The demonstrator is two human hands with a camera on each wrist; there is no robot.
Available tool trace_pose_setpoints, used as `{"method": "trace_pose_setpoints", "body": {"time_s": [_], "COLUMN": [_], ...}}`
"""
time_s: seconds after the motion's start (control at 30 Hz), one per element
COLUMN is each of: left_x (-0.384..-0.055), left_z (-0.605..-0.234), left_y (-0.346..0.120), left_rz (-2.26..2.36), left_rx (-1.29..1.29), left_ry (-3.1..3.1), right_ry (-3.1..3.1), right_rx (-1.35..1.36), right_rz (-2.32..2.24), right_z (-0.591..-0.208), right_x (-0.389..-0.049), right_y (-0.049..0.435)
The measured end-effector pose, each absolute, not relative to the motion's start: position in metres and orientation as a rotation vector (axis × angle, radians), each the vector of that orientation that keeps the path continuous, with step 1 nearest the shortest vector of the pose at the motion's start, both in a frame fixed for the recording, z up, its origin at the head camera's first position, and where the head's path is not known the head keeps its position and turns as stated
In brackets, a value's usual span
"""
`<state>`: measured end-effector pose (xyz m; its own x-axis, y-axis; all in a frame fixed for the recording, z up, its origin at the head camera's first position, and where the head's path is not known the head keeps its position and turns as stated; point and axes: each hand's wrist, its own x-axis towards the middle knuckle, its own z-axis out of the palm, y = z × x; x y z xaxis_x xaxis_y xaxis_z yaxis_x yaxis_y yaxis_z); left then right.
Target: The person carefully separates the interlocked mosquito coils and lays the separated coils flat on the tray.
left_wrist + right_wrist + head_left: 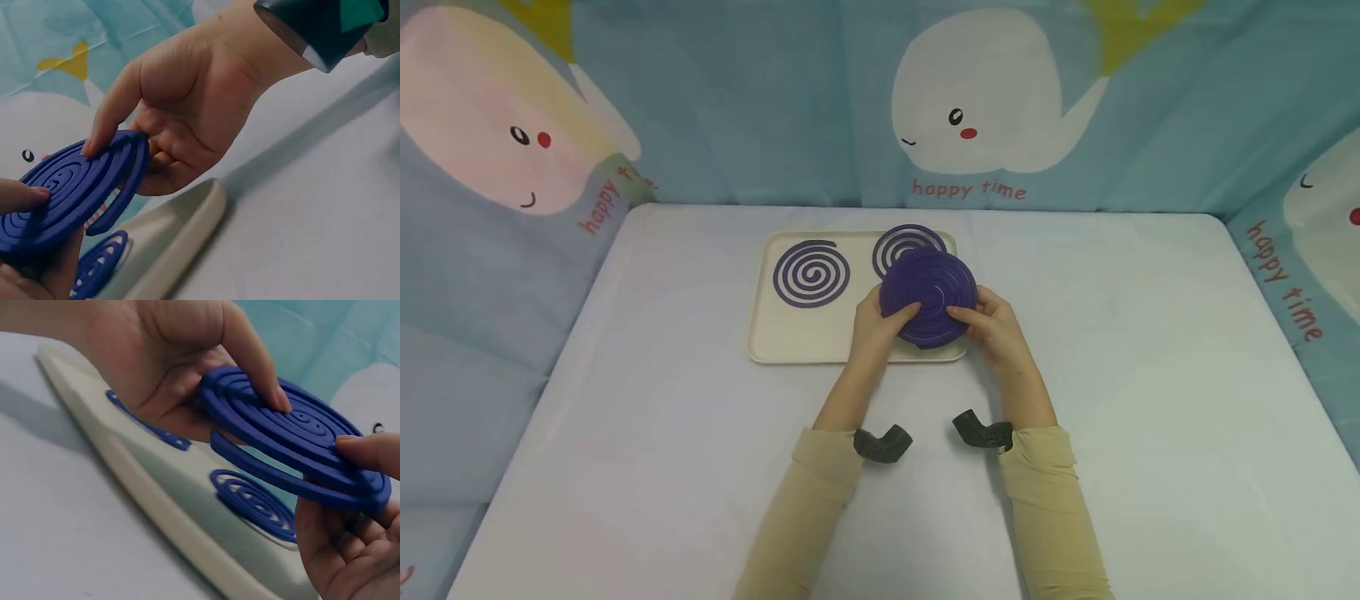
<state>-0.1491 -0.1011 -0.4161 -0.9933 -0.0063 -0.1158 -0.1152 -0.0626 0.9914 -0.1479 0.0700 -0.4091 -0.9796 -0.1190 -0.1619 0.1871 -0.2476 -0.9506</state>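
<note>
A dark blue-purple pair of nested mosquito coils (929, 292) is held between both hands above the right part of a cream tray (797, 342). My left hand (874, 323) grips its left edge, thumb on the top face. My right hand (996, 329) pinches the right edge, its thumb also on top and fingers underneath. In the right wrist view, an outer end of the held coils (250, 464) dips below the rest of the disc. One single coil (812, 274) lies in the tray's left half; another single coil (889, 250) lies at its back right, partly hidden by the held pair.
A white table (1150, 375) surrounds the tray. Behind it hangs a blue cloth (760, 108) with whale prints. Dark curved devices (883, 444) sit at both wrists, beside the beige sleeves.
</note>
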Motion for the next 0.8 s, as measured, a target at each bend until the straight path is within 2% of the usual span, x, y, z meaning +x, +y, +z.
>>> {"method": "trace_pose_setpoints", "body": {"time_s": [0.23, 0.8], "left_x": [-0.147, -0.148], "left_z": [-0.427, -0.428], "left_y": [-0.103, -0.105], "left_rz": [2.240, 2.126], "left_rx": [-0.072, -0.043], "left_ry": [2.123, 2.293], "right_ry": [1.788, 1.865], "right_rx": [0.105, 0.085], "right_rz": [-2.331, -2.239], "right_z": [-0.417, -0.419], "right_x": [-0.147, -0.145], "right_y": [0.066, 0.064]}}
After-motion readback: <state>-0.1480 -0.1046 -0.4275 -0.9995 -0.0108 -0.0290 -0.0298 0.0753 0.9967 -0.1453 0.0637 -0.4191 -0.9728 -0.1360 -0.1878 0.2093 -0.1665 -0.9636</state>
